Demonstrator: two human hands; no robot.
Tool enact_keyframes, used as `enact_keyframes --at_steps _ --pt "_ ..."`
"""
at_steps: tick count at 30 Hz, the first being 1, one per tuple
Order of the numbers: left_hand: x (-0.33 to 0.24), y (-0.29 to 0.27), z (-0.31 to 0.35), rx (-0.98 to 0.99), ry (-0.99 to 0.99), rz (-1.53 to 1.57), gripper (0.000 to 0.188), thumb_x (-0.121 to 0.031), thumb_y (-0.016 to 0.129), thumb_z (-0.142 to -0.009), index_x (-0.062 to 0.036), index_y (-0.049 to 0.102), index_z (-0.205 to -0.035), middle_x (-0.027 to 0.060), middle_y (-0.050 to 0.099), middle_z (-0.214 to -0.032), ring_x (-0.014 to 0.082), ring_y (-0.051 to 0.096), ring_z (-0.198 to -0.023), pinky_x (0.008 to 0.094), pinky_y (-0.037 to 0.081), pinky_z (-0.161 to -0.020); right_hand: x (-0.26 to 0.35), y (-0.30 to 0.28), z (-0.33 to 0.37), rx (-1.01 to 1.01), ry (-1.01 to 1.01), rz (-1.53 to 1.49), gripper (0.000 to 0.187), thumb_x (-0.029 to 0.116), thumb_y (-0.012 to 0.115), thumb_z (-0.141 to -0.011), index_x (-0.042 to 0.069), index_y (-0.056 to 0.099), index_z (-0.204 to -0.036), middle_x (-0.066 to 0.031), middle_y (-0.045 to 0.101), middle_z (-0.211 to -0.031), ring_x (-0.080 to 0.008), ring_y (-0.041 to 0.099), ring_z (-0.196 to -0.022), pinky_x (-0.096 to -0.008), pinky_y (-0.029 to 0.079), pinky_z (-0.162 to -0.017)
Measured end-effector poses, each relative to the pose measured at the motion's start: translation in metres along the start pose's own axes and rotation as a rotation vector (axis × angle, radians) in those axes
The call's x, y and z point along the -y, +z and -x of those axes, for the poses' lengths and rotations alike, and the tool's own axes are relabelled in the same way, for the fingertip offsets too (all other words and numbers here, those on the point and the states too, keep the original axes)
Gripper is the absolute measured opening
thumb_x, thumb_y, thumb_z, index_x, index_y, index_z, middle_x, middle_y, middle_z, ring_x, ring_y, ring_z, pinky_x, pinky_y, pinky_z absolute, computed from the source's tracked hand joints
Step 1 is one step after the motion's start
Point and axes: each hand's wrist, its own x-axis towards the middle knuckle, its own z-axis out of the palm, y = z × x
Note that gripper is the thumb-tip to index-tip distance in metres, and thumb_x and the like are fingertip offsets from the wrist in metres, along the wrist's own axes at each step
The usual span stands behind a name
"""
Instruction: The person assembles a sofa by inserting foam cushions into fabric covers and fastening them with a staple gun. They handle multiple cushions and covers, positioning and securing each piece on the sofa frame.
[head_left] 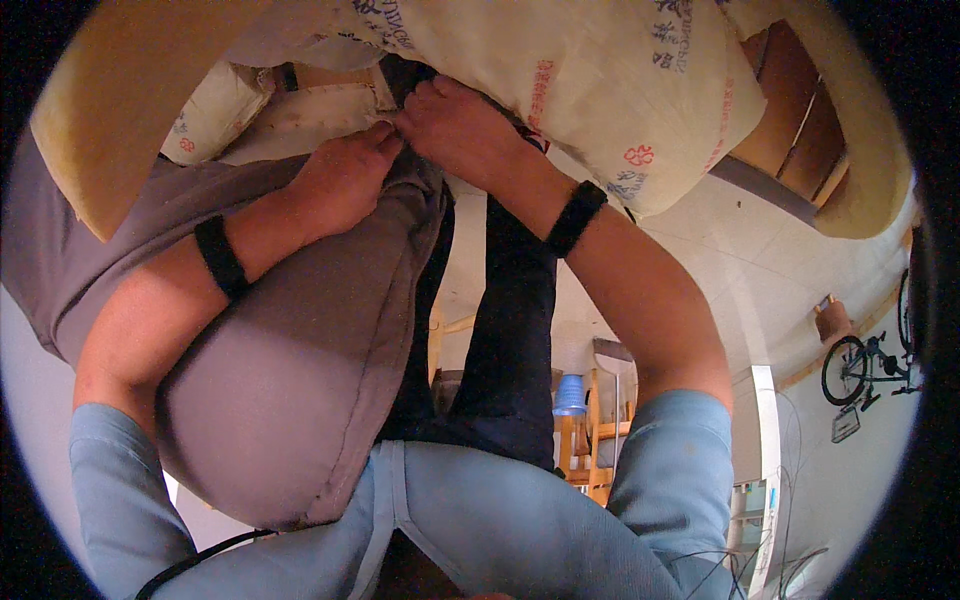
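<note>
A large, plump grey-brown cushion (pixel 290 370) with a seamed edge leans across my left side and lap. At its far end my left hand (pixel 345 175) is closed, thumb and fingers pinched by the cushion's edge. Right beside it, my right hand (pixel 455 125) is closed too, its fingertips almost touching the left ones. What the right fingers grip is hidden; a dark piece of cloth (pixel 405 75) shows just beyond them. A black band circles each forearm.
Cream plastic wrapping (pixel 600 90) with printing bulges over the far side, and another wrapped bundle (pixel 215 115) lies far left. Brown wooden boards (pixel 790 120) are at far right. A blue bucket-like container (pixel 570 395) stands behind my legs; a bicycle (pixel 870 365) is at right.
</note>
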Motion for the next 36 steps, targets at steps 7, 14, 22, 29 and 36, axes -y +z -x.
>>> enact_keyframes --at_steps 7,14,22,29,36 --pt "0.011 0.01 0.0 -0.059 -0.033 0.113 0.033 0.0 0.048 -0.076 0.0036 0.049 -0.109 0.0235 0.053 -0.104 0.0424 0.054 -0.094 0.0474 0.047 -0.082 -0.001 0.003 -0.013 0.119 -0.098 0.051 0.016 0.017 0.054 -0.073 0.009 0.06 -0.085 -0.0048 0.058 -0.076 -0.0187 0.055 -0.081 -0.03 0.041 -0.072" --pt "0.011 0.002 -0.003 -0.091 0.061 0.112 0.034 -0.005 0.048 -0.081 0.0016 0.05 -0.115 0.0235 0.054 -0.102 0.0421 0.054 -0.094 0.0467 0.046 -0.082 0.015 -0.001 0.01 -0.043 0.365 -0.189 0.014 0.014 0.053 -0.077 0.007 0.06 -0.088 -0.0106 0.062 -0.077 -0.0267 0.062 -0.071 -0.0385 0.051 -0.06" --pt "-0.002 -0.008 0.0 0.165 -0.063 -0.017 0.04 -0.008 0.047 -0.083 0.0037 0.044 -0.122 0.0264 0.05 -0.118 0.0391 0.051 -0.107 0.0442 0.044 -0.091 0.02 -0.006 0.104 0.13 0.866 -0.28 0.029 0.028 0.059 -0.081 0.003 0.057 -0.096 -0.0149 0.064 -0.085 -0.0324 0.063 -0.078 -0.0421 0.052 -0.067" --pt "0.014 0.015 -0.004 -0.086 -0.032 0.109 0.032 -0.015 0.051 -0.083 0.0026 0.051 -0.109 0.0219 0.055 -0.107 0.04 0.057 -0.091 0.0451 0.046 -0.083 0.065 0.043 0.027 -0.011 1.079 -0.935 0.043 0.032 0.061 -0.081 0.001 0.054 -0.111 -0.0222 0.062 -0.098 -0.0383 0.06 -0.091 -0.0449 0.048 -0.077" --pt "0.031 0.017 -0.036 0.172 -0.494 0.577 0.04 -0.036 0.054 -0.086 -0.0003 0.062 -0.102 0.0208 0.06 -0.106 0.0379 0.057 -0.098 0.0411 0.043 -0.088 0.09 0.039 0.032 -0.233 1.121 -0.993 0.03 0.019 0.061 -0.082 -0.002 0.055 -0.103 -0.0257 0.061 -0.089 -0.0429 0.058 -0.086 -0.0447 0.048 -0.072"
